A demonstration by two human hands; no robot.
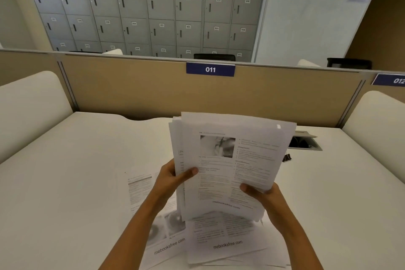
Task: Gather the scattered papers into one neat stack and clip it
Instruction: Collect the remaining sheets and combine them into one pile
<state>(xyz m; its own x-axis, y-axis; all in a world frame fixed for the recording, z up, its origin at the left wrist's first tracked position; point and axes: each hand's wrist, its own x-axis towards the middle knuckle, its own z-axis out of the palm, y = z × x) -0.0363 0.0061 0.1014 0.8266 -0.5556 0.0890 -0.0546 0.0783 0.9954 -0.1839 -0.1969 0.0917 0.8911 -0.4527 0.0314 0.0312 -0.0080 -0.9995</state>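
I hold a bundle of printed papers (228, 160) upright above the white desk (76, 171), its sheets unevenly aligned at the top and left edges. My left hand (175, 176) grips the bundle's left edge, thumb on the front page. My right hand (263, 195) grips the lower right edge, thumb on the front. More printed sheets (219, 239) lie flat on the desk beneath the bundle, overlapping and askew. A black binder clip (286, 157) sits on the desk just right of the bundle, partly hidden behind it.
A tan partition (131, 85) with a blue "011" label (210, 69) closes off the desk's far side. White side dividers (28, 103) stand on both sides. An open cable box (304, 142) is set in the desk at the back right.
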